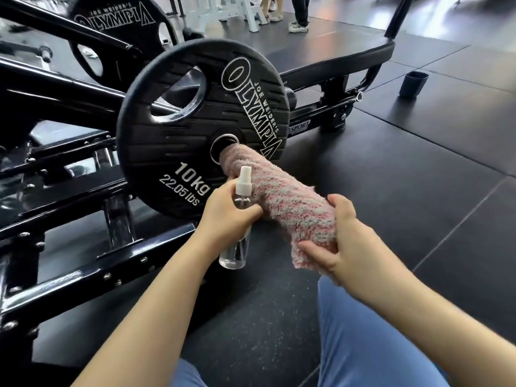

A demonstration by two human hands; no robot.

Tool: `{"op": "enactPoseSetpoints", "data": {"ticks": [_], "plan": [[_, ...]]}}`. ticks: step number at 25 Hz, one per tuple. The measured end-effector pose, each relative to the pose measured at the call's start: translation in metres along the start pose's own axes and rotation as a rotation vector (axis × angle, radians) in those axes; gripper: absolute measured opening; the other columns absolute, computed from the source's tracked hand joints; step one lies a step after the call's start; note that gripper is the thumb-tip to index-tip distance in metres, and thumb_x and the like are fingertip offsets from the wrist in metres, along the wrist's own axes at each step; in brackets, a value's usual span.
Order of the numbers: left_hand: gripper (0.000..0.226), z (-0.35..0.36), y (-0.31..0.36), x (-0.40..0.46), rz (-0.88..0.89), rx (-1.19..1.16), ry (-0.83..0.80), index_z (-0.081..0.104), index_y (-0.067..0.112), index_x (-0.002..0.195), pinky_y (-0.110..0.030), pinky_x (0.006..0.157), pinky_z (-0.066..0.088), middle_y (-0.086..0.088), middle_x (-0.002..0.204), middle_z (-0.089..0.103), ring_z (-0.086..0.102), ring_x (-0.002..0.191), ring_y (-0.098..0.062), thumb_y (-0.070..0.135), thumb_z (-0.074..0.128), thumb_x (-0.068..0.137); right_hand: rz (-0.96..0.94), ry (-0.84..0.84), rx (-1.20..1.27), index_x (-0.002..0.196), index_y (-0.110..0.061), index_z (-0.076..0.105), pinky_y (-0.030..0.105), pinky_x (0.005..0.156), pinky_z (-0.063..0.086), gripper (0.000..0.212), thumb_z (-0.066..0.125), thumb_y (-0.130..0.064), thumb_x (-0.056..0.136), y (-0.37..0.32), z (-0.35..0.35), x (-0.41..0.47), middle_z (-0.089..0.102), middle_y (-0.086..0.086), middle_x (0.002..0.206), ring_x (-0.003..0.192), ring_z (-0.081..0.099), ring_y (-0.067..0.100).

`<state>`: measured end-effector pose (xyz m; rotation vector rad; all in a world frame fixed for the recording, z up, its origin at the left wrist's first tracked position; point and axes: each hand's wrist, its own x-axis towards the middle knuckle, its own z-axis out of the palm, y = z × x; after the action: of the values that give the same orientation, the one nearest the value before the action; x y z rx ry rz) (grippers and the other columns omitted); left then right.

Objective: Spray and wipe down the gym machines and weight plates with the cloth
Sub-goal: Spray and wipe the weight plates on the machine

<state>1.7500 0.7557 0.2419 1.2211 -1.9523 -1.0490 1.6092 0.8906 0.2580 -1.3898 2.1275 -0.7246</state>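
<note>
Cloth (282, 202) — pink and grey, fluffy — lies wrapped along the peg that sticks out of the middle hole of a black weight plate (178, 127), its far end tucked right up against that hole. The plate reads "OLYMPIA", "10kg" and "22.05 lbs" in white, and sits on the black frame (83, 247) of a gym machine.

The right hand (340, 241) grips the near end of the cloth, fingers curled over the top and thumb pressed underneath, so the fabric bunches in its hold. The left hand (226, 216) is wrapped round a clear spray bottle (237, 241), fingers closed about its upper body; the white nozzle pokes up above the hand and the clear base hangs below it. The left knuckles sit just beside the cloth, touching or nearly so — I cannot tell which.

A second black plate (117, 32) with the same lettering stands behind the first, further up the frame. A long black pad (321, 51) stretches away behind the plates. On the dark rubber floor (418, 177) to the right stands a small dark cup (413, 83), well apart from the machine. At the top edge, legs and shoes (298, 26) of people standing are visible. Blue trousers (363, 344) cover the person's knees at the bottom.
</note>
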Motion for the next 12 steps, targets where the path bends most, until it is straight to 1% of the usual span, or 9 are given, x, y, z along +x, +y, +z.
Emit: {"op": "enactPoseSetpoints", "data": {"ticks": [1, 2, 3, 5, 7, 8, 10, 11, 12], "plan": [[0.015, -0.001, 0.002, 0.002, 0.005, 0.024, 0.012, 0.059, 0.002, 0.088, -0.015, 0.057, 0.037, 0.001, 0.07, 0.055, 0.046, 0.061, -0.008, 0.001, 0.064, 0.074, -0.06, 0.043, -0.06, 0.136, -0.02, 0.022, 0.014, 0.061, 0.035, 0.076, 0.069, -0.04, 0.079, 0.001, 0.002, -0.003, 0.046, -0.013, 0.094, 0.074, 0.048, 0.004], [0.015, -0.004, 0.004, 0.003, 0.01, 0.039, 0.031, 0.059, 0.003, 0.089, -0.014, 0.057, 0.037, 0.002, 0.071, 0.055, 0.046, 0.061, -0.007, 0.002, 0.064, 0.074, -0.128, 0.029, -0.048, 0.139, -0.018, 0.02, 0.013, 0.065, 0.032, 0.085, 0.07, -0.044, 0.075, 0.006, 0.0, -0.003, 0.046, -0.012, 0.096, 0.076, 0.047, 0.003], [0.018, -0.006, 0.007, 0.005, 0.018, 0.051, 0.058, 0.06, 0.005, 0.091, -0.012, 0.059, 0.038, 0.002, 0.074, 0.055, 0.047, 0.063, -0.007, 0.002, 0.065, 0.074, -0.171, -0.04, -0.039, 0.141, -0.02, 0.021, 0.011, 0.065, 0.033, 0.089, 0.073, -0.043, 0.072, 0.011, -0.006, 0.001, 0.048, -0.012, 0.093, 0.071, 0.048, 0.0], [0.029, -0.01, 0.013, 0.009, 0.084, 0.068, 0.128, 0.061, 0.008, 0.1, -0.009, 0.069, 0.038, 0.001, 0.09, 0.056, 0.05, 0.075, -0.008, 0.0, 0.065, 0.072, -0.224, -0.213, -0.091, 0.138, -0.035, 0.028, 0.012, 0.054, 0.042, 0.082, 0.077, -0.021, 0.074, 0.022, -0.025, 0.015, 0.055, -0.015, 0.079, 0.053, 0.055, 0.001], [0.038, -0.013, 0.018, 0.014, 0.146, 0.087, 0.137, 0.058, 0.015, 0.106, -0.011, 0.075, 0.038, 0.005, 0.094, 0.056, 0.051, 0.082, -0.006, -0.001, 0.066, 0.073, -0.302, -0.298, -0.194, 0.122, -0.046, 0.042, 0.025, 0.044, 0.05, 0.069, 0.062, 0.001, 0.076, 0.027, -0.044, 0.027, 0.061, -0.011, 0.066, 0.045, 0.056, 0.008], [0.039, -0.012, 0.019, 0.015, 0.144, 0.107, 0.107, 0.056, 0.021, 0.106, -0.013, 0.073, 0.039, 0.009, 0.088, 0.056, 0.051, 0.077, -0.003, 0.001, 0.066, 0.073, -0.352, -0.314, -0.249, 0.111, -0.043, 0.05, 0.029, 0.043, 0.051, 0.063, 0.054, 0.007, 0.074, 0.027, -0.051, 0.031, 0.062, -0.014, 0.063, 0.043, 0.055, 0.009], [0.043, -0.009, 0.018, 0.017, 0.123, 0.182, 0.016, 0.055, 0.022, 0.112, -0.007, 0.069, 0.037, 0.011, 0.086, 0.058, 0.052, 0.075, -0.002, 0.005, 0.067, 0.075, -0.376, -0.33, -0.249, 0.1, -0.03, 0.057, 0.024, 0.045, 0.05, 0.047, 0.055, 0.008, 0.072, 0.025, -0.054, 0.032, 0.063, -0.016, 0.061, 0.04, 0.053, 0.003], [0.051, -0.007, 0.016, 0.018, 0.122, 0.224, -0.02, 0.054, 0.017, 0.123, -0.004, 0.071, 0.036, 0.008, 0.095, 0.062, 0.057, 0.083, -0.007, 0.007, 0.068, 0.075, -0.372, -0.312, -0.204, 0.101, -0.024, 0.057, 0.019, 0.046, 0.048, 0.04, 0.063, 0.003, 0.072, 0.024, -0.05, 0.031, 0.062, -0.013, 0.06, 0.042, 0.053, -0.001], [0.061, -0.005, 0.013, 0.019, 0.121, 0.254, -0.039, 0.051, 0.015, 0.132, -0.005, 0.077, 0.035, 0.001, 0.109, 0.064, 0.059, 0.096, -0.013, 0.009, 0.069, 0.074, -0.369, -0.262, -0.145, 0.105, -0.02, 0.056, 0.014, 0.048, 0.046, 0.042, 0.073, -0.006, 0.07, 0.027, -0.04, 0.031, 0.059, -0.013, 0.06, 0.045, 0.054, -0.005]]}}
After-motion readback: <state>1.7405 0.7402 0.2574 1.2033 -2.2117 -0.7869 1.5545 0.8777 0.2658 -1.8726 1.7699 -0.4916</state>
